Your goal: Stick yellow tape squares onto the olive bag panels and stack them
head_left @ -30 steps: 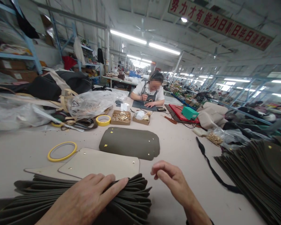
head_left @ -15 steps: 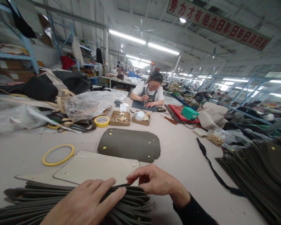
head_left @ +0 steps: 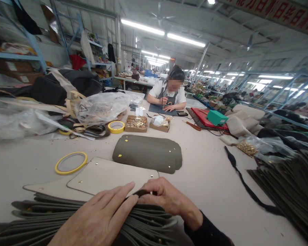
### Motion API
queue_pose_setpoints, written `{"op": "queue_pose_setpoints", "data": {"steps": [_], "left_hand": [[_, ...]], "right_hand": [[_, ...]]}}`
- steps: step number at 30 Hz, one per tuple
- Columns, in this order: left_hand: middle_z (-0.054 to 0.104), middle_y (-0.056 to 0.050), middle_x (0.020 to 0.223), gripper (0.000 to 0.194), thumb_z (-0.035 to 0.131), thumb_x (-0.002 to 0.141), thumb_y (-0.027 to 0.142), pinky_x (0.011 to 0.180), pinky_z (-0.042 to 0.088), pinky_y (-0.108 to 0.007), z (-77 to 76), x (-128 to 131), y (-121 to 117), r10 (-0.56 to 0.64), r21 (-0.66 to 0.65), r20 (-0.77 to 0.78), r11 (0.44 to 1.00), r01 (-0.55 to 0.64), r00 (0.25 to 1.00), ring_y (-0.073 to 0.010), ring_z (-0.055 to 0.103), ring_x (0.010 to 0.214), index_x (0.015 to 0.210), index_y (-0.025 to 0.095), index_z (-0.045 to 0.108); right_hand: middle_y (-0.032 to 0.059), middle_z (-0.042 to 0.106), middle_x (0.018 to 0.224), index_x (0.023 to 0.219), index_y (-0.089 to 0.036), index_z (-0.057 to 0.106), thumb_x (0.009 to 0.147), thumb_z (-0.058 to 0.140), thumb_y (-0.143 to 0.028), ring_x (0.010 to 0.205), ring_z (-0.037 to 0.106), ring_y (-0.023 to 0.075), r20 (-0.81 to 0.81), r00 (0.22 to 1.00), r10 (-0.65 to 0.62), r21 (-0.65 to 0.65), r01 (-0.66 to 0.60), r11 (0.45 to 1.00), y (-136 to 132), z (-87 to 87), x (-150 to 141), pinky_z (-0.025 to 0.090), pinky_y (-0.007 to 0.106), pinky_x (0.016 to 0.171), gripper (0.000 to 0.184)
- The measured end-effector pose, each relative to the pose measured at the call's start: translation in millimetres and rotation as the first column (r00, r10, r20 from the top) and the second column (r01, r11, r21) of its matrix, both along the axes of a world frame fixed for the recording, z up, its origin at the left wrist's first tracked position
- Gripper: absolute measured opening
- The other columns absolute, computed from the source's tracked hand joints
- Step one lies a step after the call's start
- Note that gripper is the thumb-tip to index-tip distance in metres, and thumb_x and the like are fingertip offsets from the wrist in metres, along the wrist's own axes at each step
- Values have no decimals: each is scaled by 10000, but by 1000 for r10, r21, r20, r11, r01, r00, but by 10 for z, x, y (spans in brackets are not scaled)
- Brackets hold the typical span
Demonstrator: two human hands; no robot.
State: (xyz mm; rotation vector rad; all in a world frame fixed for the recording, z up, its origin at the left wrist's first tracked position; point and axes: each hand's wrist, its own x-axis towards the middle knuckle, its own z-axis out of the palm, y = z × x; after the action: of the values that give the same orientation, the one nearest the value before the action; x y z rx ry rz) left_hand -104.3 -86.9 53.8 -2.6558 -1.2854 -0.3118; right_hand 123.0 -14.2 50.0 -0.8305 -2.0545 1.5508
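My left hand point(head_left: 100, 218) lies flat with fingers stretched out on a thick stack of dark olive leather panels point(head_left: 53, 218) at the near edge of the table. My right hand point(head_left: 166, 200) curls over the stack's right corner, its fingertips pinching the edge of the top panel. Just beyond the stack lie beige panels point(head_left: 110, 176) with small metal studs. Farther out rests a small pile of olive panels point(head_left: 147, 153) with gold studs.
A yellow tape ring point(head_left: 71, 163) lies left; another tape roll point(head_left: 116, 126) and two boxes of gold hardware point(head_left: 136, 123) sit farther back. Another olive stack point(head_left: 292, 188) and a black strap point(head_left: 246, 188) are on the right. A person point(head_left: 169, 95) works at the far end. Plastic bags point(head_left: 100, 107) lie left.
My right hand moved left from the bare table onto the stack's corner and closed on the top panel's edge. My left hand stayed flat on the stack.
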Motion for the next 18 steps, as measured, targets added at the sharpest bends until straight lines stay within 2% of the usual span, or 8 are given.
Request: {"op": "queue_pose_setpoints", "data": {"steps": [2, 5, 8, 10, 13, 16, 17, 18], "left_hand": [[496, -61, 1430, 566, 391, 734, -16, 1047, 435, -367, 104, 37, -28, 15, -10, -10, 1000, -15, 1000, -217, 486, 1274, 1210, 239, 564], [452, -97, 1462, 382, 405, 786, 32, 1080, 402, -388, 247, 77, -67, 70, -57, -23, 996, -71, 997, -224, 400, 1350, 1073, 196, 597], [391, -134, 1497, 278, 446, 801, 83, 1117, 346, -470, 298, 82, -65, 103, -107, -53, 988, -108, 993, -268, 307, 1408, 1014, 182, 594], [423, -136, 1472, 259, 478, 789, 106, 1114, 336, -511, 299, 75, -43, 78, -155, -76, 984, -89, 994, -285, 348, 1384, 1007, 190, 591], [545, -100, 1351, 303, 516, 757, 108, 1059, 398, -510, 309, 73, -12, 62, -235, -86, 969, -81, 994, -269, 525, 1222, 1035, 209, 582], [658, -26, 1095, 368, 511, 743, 76, 855, 521, -385, 296, 52, 0, 36, -283, -76, 957, -56, 996, -214, 628, 940, 1058, 255, 577], [668, -5, 1010, 395, 508, 740, 67, 798, 524, -339, 268, 34, 0, 13, -267, -62, 963, -30, 998, -196, 628, 871, 1069, 274, 575], [670, 10, 957, 426, 507, 738, 61, 776, 516, -307, 224, 11, 1, -9, -233, -43, 972, -2, 999, -182, 621, 835, 1090, 291, 571]], "right_hand": [[-29, 500, 635, 718, -154, 663, 883, 589, -393, 636, 451, 109, -4, 997, -74, 53, 74, 996, -32, -30, -29, 394, 203, 601, 299], [-16, 515, 695, 754, -150, 616, 915, 549, -399, 661, 458, 113, -91, 975, -204, -3, 205, 979, -62, -110, -50, 386, 210, 595, 304], [-6, 523, 747, 813, -155, 610, 936, 524, -415, 690, 469, 119, -191, 943, -274, -55, 269, 962, -73, -184, -7, 405, 223, 629, 300], [2, 548, 774, 849, -161, 632, 936, 532, -418, 723, 496, 127, -220, 928, -300, -63, 293, 954, -88, -214, 77, 422, 230, 668, 289], [28, 627, 804, 887, -155, 679, 904, 589, -415, 748, 562, 142, -163, 958, -236, -151, 212, 965, -116, -251, 268, 446, 242, 686, 276], [89, 701, 832, 902, -125, 714, 881, 584, -477, 762, 640, 192, -147, 982, -117, -265, 74, 961, -95, -283, 451, 496, 300, 708, 376], [107, 712, 853, 917, -123, 715, 899, 538, -492, 777, 656, 208, -150, 978, -142, -241, 103, 965, -68, -285, 491, 511, 328, 727, 410], [118, 718, 897, 953, -130, 711, 912, 504, -482, 815, 664, 220, -129, 972, -198, -164, 176, 970, -32, -279, 518, 519, 357, 767, 411]]}}
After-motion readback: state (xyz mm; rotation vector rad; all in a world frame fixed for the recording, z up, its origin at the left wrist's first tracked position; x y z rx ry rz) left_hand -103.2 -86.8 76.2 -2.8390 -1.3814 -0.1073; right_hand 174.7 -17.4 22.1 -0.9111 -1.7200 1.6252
